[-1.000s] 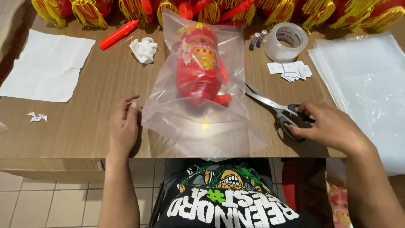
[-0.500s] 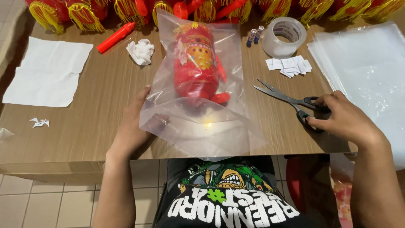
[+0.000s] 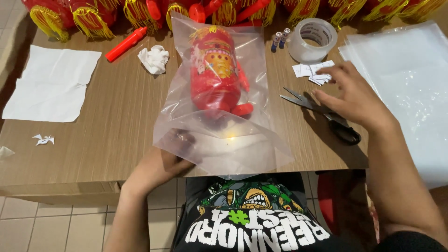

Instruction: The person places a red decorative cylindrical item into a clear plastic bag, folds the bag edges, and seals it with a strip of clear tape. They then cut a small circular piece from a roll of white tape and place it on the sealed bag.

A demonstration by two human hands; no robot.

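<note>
Red lantern toy sealed inside a clear plastic bag on the wooden table

The clear, glossy plastic bag (image 3: 219, 135) lies flat, its open end hanging slightly over the near table edge. Inside it, the red cylindrical lantern toy with gold print (image 3: 213, 74) lies lengthwise, pointing away, a small red handle piece beside its near end.

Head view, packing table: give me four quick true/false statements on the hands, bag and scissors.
1. The left hand is tucked under the near edge of the clear bag. True.
2. The right hand grips the scissors by the handles. False: it hovers open above them, fingers reaching toward the paper slips.
3. A red lantern lies inside the bag. True.
4. The tape roll sits on the white sheet at left. False: it stands on bare table, upper right.
</note>
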